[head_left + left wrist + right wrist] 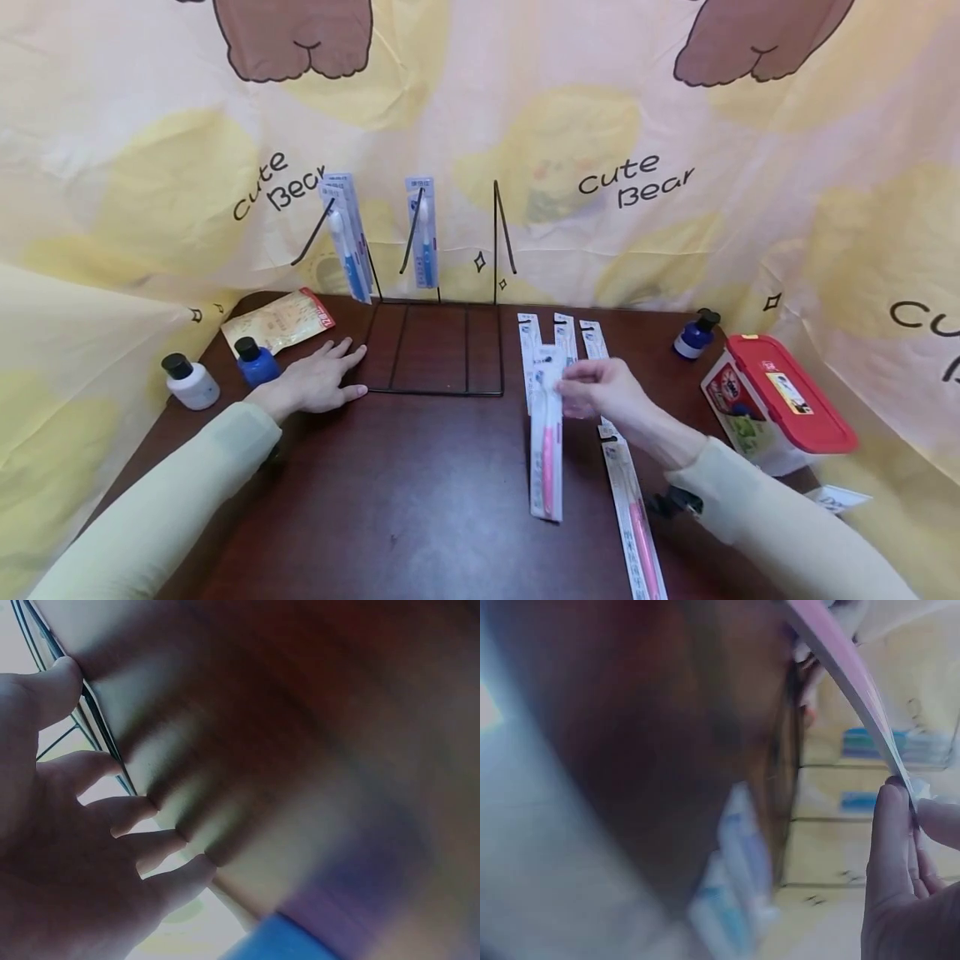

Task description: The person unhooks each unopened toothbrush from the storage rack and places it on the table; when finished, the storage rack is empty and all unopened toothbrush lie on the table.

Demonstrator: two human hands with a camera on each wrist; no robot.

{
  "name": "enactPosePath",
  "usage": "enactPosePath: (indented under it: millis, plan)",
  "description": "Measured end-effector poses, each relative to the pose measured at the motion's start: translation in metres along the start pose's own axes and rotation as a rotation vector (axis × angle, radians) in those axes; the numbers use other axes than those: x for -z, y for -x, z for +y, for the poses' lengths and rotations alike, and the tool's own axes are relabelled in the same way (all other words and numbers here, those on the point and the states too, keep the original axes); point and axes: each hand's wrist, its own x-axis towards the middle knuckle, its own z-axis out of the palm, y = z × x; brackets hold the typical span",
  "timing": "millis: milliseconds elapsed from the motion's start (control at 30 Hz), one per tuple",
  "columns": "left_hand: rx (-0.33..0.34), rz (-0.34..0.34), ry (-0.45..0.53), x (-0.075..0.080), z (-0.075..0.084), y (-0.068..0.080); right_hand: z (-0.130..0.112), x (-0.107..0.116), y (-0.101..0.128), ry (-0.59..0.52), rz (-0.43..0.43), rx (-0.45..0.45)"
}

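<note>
Right hand [600, 390] has a narrow pinching grip, fingertips [891, 825] and thumb closed on the top edge of a pink toothbrush pack [547, 442], which hangs down from the grip with its lower end toward the person, just above or on the worktop [420, 492]; which one cannot be told. Just behind the grip, three more toothbrush packs [564, 337] lie flat side by side, and another pink pack [636, 517] lies below the wrist. Off to its right, a red-lidded box [772, 400] and a dark blue bottle [695, 333].

Left hand [318, 379] lies flat, fingers [135, 810] spread and straight, holding nothing, its fingertips at the base of the black wire rack [438, 354]. Two blue toothbrush packs [422, 229] hang on the rack's hooks beyond it. Left of that hand, a blue bottle [255, 360], a white bottle [191, 382] and a sachet [279, 321]. All around, a bear-print curtain [637, 179].
</note>
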Motion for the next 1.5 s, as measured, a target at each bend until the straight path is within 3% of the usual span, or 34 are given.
enactPosePath:
  millis: [167,367,800,900,1000,1133,1233,1300,1500]
  plan:
    - [0.009,-0.008,-0.008,0.001,-0.001,0.0,0.028,0.02,0.023,0.076,-0.006,-0.16]
    - [0.015,-0.005,-0.006,0.001,-0.001,-0.001,0.04,0.02,0.032,0.199,-0.011,-0.216]
    - [0.01,-0.008,0.004,0.002,0.003,-0.005,0.036,0.021,0.033,0.486,-0.036,-0.19]
    - [0.01,-0.011,0.004,0.002,0.003,-0.005,0.025,0.023,0.034,0.579,-0.046,-0.135]
    - [0.015,-0.013,0.005,0.002,0.002,-0.004,0.009,0.02,0.03,0.682,-0.077,0.004]
    - [0.026,-0.023,0.015,0.003,0.0,-0.002,-0.02,0.001,0.008,0.788,-0.068,0.274]
    - [0.03,-0.03,0.026,0.002,-0.002,-0.001,-0.041,-0.024,-0.021,0.774,-0.034,0.423]
    - [0.028,-0.023,0.028,0.002,-0.002,-0.001,-0.053,-0.043,-0.045,0.728,-0.019,0.465]
    - [0.01,-0.006,0.023,-0.002,0.0,-0.003,-0.081,-0.097,-0.128,0.511,0.024,0.471]
